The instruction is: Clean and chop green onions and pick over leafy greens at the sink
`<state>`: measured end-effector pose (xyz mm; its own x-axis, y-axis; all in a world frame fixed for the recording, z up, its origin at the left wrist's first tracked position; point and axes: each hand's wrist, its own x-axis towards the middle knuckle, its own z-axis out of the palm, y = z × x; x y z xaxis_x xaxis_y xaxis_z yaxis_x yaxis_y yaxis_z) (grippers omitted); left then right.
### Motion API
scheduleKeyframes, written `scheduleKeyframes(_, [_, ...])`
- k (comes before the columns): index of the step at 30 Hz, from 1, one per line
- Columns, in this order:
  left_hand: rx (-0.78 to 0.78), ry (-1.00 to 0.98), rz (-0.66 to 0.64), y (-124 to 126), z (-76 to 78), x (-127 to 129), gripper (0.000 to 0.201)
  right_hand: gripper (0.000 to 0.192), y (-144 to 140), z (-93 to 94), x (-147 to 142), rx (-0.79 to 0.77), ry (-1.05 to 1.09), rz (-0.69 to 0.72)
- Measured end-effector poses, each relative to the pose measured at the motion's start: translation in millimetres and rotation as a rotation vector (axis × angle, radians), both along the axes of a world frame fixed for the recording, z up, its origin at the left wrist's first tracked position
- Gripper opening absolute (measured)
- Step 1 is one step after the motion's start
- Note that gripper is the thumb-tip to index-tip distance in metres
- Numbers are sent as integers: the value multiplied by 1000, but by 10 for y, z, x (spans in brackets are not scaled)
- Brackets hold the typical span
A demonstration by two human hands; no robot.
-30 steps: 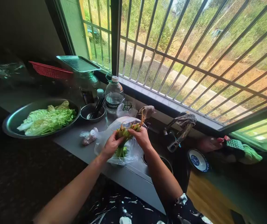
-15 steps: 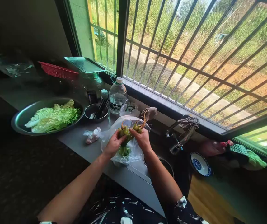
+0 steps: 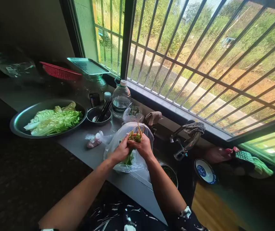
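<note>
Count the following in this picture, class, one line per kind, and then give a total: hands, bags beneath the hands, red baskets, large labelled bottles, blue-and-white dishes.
Hands (left hand, right hand): 2
Bag beneath the hands: 1
Red basket: 1
Large labelled bottle: 1
Blue-and-white dish: 1
Total: 6

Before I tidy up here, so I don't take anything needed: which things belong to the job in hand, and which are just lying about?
In use: rooted greens, held by the left hand and right hand; probably the plastic bag close by.

Seemingly just lying about: water bottle; red basket; blue-and-white bowl; cabbage, untouched.
</note>
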<state>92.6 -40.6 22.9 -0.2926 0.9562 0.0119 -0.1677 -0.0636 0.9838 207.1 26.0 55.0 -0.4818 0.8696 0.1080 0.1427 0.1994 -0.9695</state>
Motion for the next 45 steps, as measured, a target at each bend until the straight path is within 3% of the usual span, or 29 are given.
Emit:
scheduleKeyframes(5, [21, -177, -236, -41, 94, -40, 56, 25, 45, 9, 63, -247, 165, 33])
scheduleKeyframes(9, [42, -271, -260, -39, 31, -100, 45, 24, 50, -4, 97, -261, 186, -12])
scheduleKeyframes(13, [17, -266, -238, -11, -24, -120, 47, 33, 24, -32, 104, -271, 154, 58])
scheduleKeyframes(16, [-24, -245, -234, -3, 15, -120, 47, 41, 29, -66, 115, -265, 117, 101])
scheduleKeyframes(23, [-71, -193, -308, -16, 163, -151, 46, 28, 97, -75, 184, -271, 152, 231])
scheduleKeyframes(29, [45, -306, -348, 7, 30, -176, 47, 22, 33, -117, 135, -125, 336, 71])
scheduleKeyframes(35, [-48, -340, -315, 5, -40, -138, 44, 21, -50, -244, -8, -202, 527, -43])
scheduleKeyframes(37, [-50, -372, -296, 0, -34, -126, 44, 21, -43, -225, -25, -224, 514, -69])
scheduleKeyframes(41, [-33, -416, -209, -6, -9, -119, 43, 32, -3, -73, 38, -213, 293, 15])
scheduleKeyframes(43, [-34, -396, -134, -2, -5, -116, 39, 45, -25, 5, 93, -94, 199, -117])
scheduleKeyframes(45, [-28, -371, -60, 9, -14, -103, 39, 43, -90, 46, 133, 86, 140, -347])
